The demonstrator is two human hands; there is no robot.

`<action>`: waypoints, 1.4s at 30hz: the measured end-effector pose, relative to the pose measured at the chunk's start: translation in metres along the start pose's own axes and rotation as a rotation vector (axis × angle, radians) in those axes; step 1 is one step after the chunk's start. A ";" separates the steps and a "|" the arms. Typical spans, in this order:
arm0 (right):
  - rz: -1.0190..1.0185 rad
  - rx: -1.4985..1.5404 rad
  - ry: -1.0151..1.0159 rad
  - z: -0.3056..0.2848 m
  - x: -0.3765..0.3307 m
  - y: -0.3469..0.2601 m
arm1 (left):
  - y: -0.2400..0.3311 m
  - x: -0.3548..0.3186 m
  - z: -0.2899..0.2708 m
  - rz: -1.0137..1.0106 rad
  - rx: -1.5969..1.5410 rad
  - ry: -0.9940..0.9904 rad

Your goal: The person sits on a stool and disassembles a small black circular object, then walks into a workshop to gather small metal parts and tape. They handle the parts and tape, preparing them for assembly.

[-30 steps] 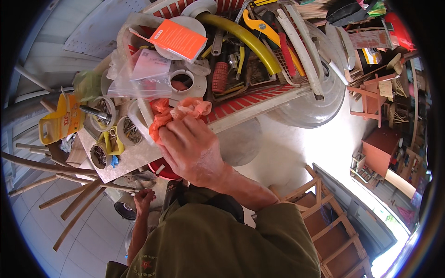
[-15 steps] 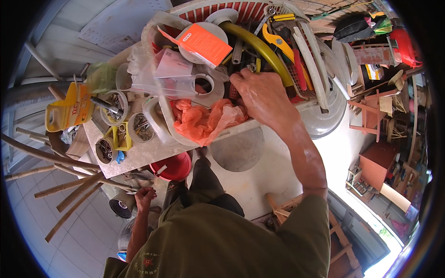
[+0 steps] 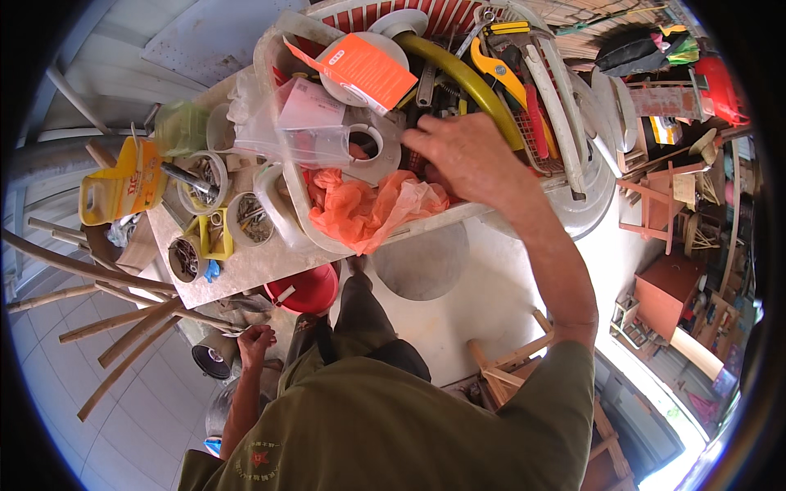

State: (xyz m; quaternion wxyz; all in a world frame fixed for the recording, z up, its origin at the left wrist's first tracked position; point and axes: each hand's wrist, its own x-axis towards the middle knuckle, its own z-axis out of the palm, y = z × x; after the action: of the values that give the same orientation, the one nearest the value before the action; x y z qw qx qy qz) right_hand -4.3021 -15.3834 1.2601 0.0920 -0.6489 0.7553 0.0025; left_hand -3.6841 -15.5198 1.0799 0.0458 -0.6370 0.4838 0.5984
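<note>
My right hand (image 3: 468, 157) reaches down into a large white plastic basket (image 3: 286, 182), its fingers curled and their tips hidden among the contents. Just left of it are a white ring-shaped piece (image 3: 385, 155) and a crumpled orange plastic bag (image 3: 348, 209). Beyond the fingers lie a thick olive-yellow hose (image 3: 467, 78) and a yellow-handled tool (image 3: 491, 69). An orange-and-white box (image 3: 368, 72) rests on a round white piece at the basket's far side. Low at the left, my left hand (image 3: 256, 342) is closed in a pinch; what it holds, if anything, is too small to name.
The basket stands on a table (image 3: 237, 274) with several tubs of small hardware and a yellow cut-open jug (image 3: 123, 184) at its left. Wooden poles (image 3: 135, 335) jut out below them. A red bucket (image 3: 307, 290) stands under the table's edge. A wooden frame (image 3: 508, 364) is at lower right.
My right hand has shifted slightly, its fingers now bent deeper into the basket and the wrist turned a little outward. The left hand has hardly moved.
</note>
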 end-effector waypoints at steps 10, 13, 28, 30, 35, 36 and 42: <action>-0.279 -0.306 0.165 0.017 0.008 0.007 | 0.009 0.013 0.012 0.029 0.001 -0.059; -0.293 -0.271 0.255 0.013 0.005 0.014 | 0.015 0.010 0.014 0.052 0.011 -0.066; -0.085 0.131 0.501 -0.021 0.030 0.044 | 0.010 0.002 0.001 0.014 0.073 -0.039; -0.071 0.073 0.502 -0.016 0.035 0.040 | 0.007 0.003 -0.001 0.017 0.057 -0.034; 0.120 0.110 0.088 -0.027 0.007 0.034 | 0.013 0.001 0.002 0.012 -0.010 -0.007; 0.105 0.072 0.003 -0.022 0.004 0.031 | 0.010 0.002 0.000 0.004 -0.010 -0.009; 0.063 -0.081 -0.104 0.012 0.005 0.023 | 0.001 0.009 0.000 0.008 -0.032 -0.026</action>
State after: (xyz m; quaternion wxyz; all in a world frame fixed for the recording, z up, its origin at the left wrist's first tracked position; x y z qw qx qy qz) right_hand -4.3243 -15.3835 1.2451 0.1045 -0.6268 0.7690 0.0695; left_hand -3.6864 -15.5254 1.0732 0.0396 -0.6277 0.4761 0.6146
